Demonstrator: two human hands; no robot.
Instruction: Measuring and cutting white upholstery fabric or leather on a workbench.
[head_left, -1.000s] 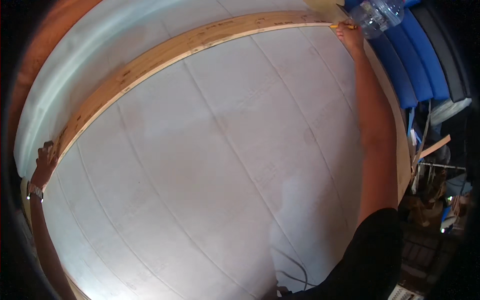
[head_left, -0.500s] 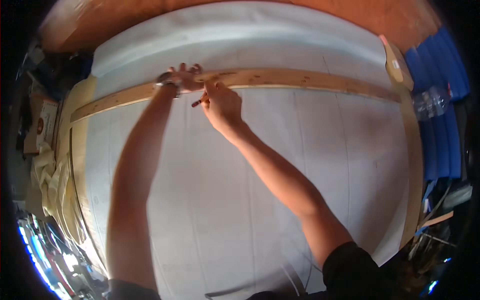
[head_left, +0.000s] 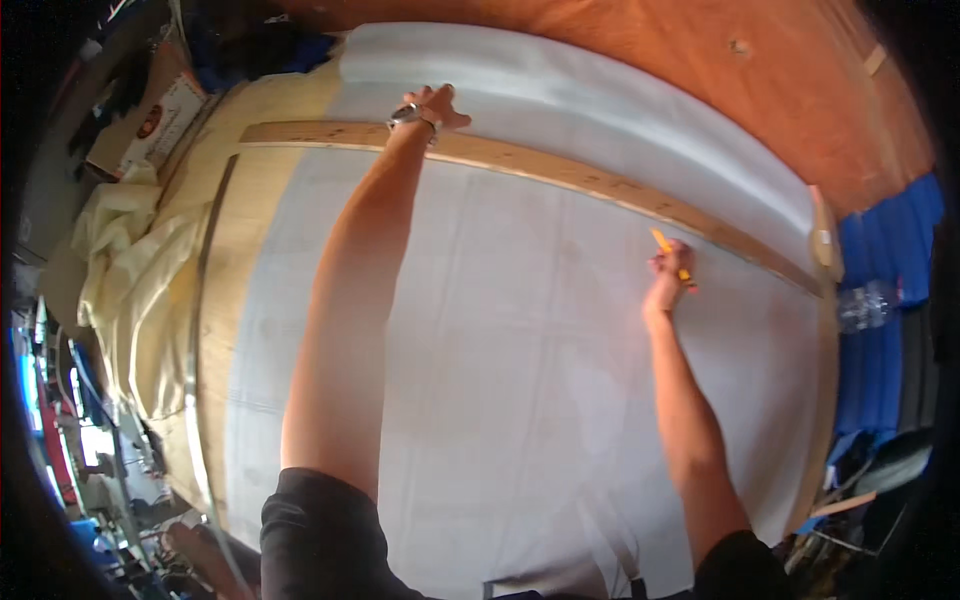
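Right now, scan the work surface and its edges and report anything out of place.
The cream fabric at the left looks crumpled, odd against the smoothly spread pale sheet. No spill is visible.

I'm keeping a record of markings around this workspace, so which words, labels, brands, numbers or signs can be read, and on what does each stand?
None can be read with certainty.
Box at the upper left: dark print on its pale face, too small and blurred to read.
Wooden strip: small dark marks along it, too blurred to tell whether they are writing.
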